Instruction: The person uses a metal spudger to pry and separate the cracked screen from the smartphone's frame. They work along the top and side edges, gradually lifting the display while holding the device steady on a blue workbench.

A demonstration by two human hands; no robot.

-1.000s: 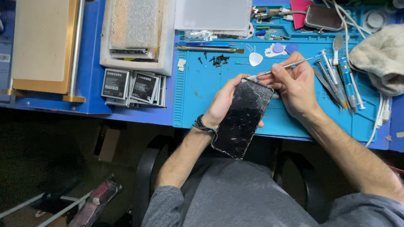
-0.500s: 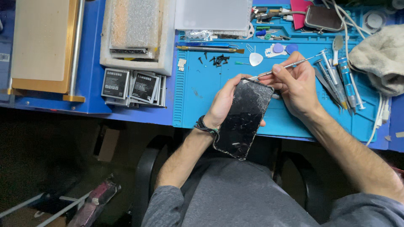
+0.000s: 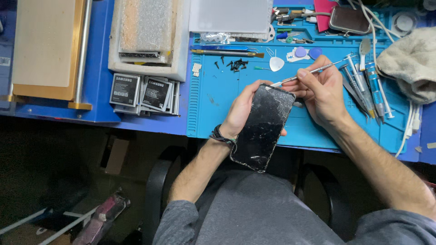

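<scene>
Cracked black phone [image 3: 263, 127], slim metal tool [image 3: 313, 71]

Single view only, head-mounted. Scene is seen from above, angled steeply down and slightly forward over the lap. Bench edge is framed across the upper half; blue mat [image 3: 218, 104] sits centre-right, chair and floor are caught along the bottom. Range is close: both forearms are cut by the lower frame edge, and the left hand [image 3: 240, 111] and right hand [image 3: 320, 93] are held near centre. Bench is cropped at the top and both sides. No second view, so no overlap is given.
</scene>
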